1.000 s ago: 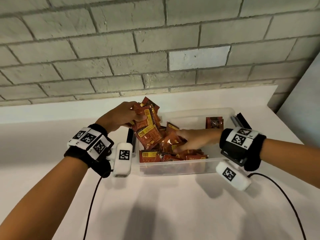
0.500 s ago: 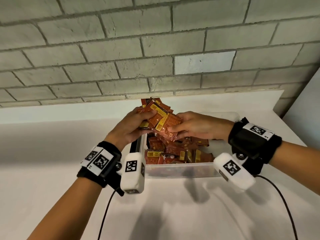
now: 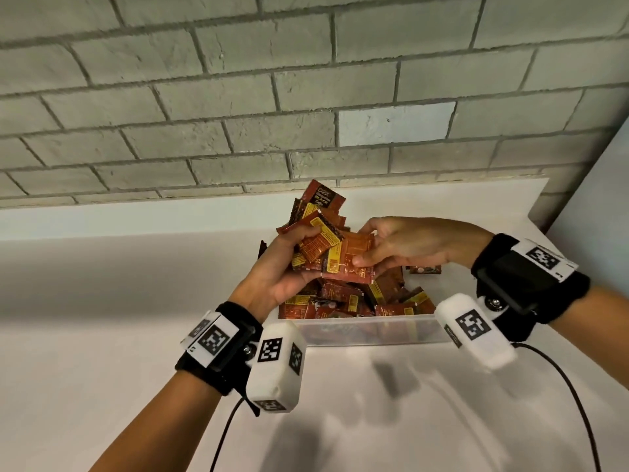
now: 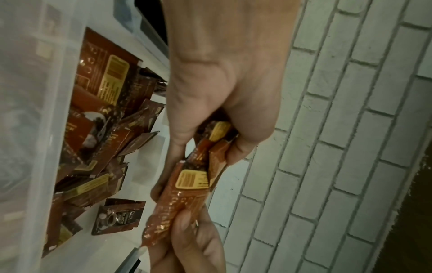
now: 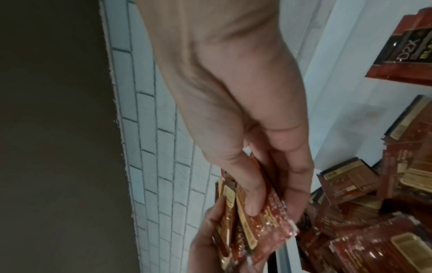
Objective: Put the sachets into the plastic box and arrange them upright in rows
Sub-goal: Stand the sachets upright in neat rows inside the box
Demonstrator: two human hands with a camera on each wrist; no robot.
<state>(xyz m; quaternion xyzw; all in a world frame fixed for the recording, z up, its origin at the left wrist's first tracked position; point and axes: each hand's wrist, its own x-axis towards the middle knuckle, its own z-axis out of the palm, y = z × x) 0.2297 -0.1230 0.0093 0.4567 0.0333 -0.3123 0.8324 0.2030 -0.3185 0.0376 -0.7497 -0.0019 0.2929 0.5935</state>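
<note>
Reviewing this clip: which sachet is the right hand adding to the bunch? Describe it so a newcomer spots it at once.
Start at the clear plastic box against the brick wall; above its heap of loose sachets both hands meet. The left hand grips a fanned bunch. The one asked about is the front sachet, pinched by the right hand: lowest, nearest the camera, lying against the bunch's front.

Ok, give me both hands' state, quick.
Left hand: holds a fanned bunch of red-brown foil sachets.
Right hand: pinches one red-brown foil sachet against that bunch.

You face a grey painted brick wall (image 3: 238, 107); one paler brick (image 3: 396, 124) stands out. Below it runs a white countertop (image 3: 102, 301) with soft shadows.
</note>
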